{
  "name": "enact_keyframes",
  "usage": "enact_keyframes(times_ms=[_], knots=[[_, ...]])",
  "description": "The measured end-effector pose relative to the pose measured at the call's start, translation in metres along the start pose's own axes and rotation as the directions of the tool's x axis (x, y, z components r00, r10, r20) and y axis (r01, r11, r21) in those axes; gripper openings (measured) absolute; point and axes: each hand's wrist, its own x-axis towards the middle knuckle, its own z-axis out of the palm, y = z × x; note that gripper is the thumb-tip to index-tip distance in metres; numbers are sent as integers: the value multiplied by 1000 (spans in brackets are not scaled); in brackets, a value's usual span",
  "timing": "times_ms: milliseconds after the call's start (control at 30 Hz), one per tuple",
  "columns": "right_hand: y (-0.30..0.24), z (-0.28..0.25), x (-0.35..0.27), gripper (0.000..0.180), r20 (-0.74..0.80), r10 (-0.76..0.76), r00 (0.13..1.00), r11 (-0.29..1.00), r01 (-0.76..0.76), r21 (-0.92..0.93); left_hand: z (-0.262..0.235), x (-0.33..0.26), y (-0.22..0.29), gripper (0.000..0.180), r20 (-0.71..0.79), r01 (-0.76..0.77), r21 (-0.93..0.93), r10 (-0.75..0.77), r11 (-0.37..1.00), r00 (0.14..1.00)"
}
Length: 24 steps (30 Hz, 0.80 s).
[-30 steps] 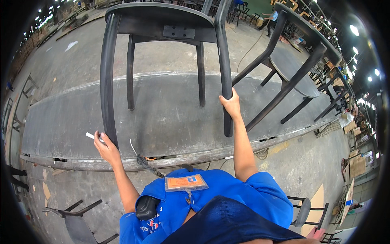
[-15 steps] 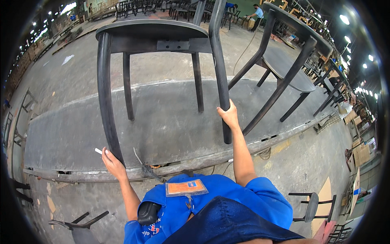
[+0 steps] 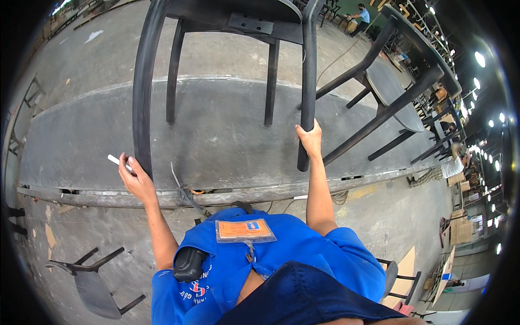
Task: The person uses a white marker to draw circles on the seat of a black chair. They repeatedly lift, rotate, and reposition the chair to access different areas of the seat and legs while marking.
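A black wooden chair (image 3: 144, 86) stands on a long, low grey platform (image 3: 227, 135) in front of me. Wrapped round the lower part of its near right leg is my right hand (image 3: 311, 141). My left hand (image 3: 138, 181) is beside the foot of the near left leg, with a short white stick (image 3: 115, 160), like chalk or a pen, pinched in its fingers. Whether the back of that hand touches the leg I cannot tell; the hand hides the leg's foot. A dark metal plate (image 3: 251, 24) with holes sits under the seat's edge.
A second black chair (image 3: 392, 95) stands close on the right, its legs near my right hand. A grey cord (image 3: 187, 192) hangs at the platform's near edge. Another chair (image 3: 97, 287) lies on the floor at lower left. A person (image 3: 360, 19) works far off.
The view has tilted, so the chair sits higher in the picture and its top is cut off. My left fingers have curled more, showing more of the white stick. My right hand keeps its hold.
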Motion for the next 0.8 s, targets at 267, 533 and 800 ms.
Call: enact_keyframes(times_ms=[267,533,800], knots=[[-28,-1,0,26,25,-20,999,998,19,54,3,11,11,35,22,54,2,-54,999,998],[-26,2,9,26,44,-23,999,997,20,70,5,18,14,36,26,89,36,-90,995,996],[-22,3,4,27,54,-8,998,999,5,51,7,21,4,37,-46,-32,60,34,998,998]])
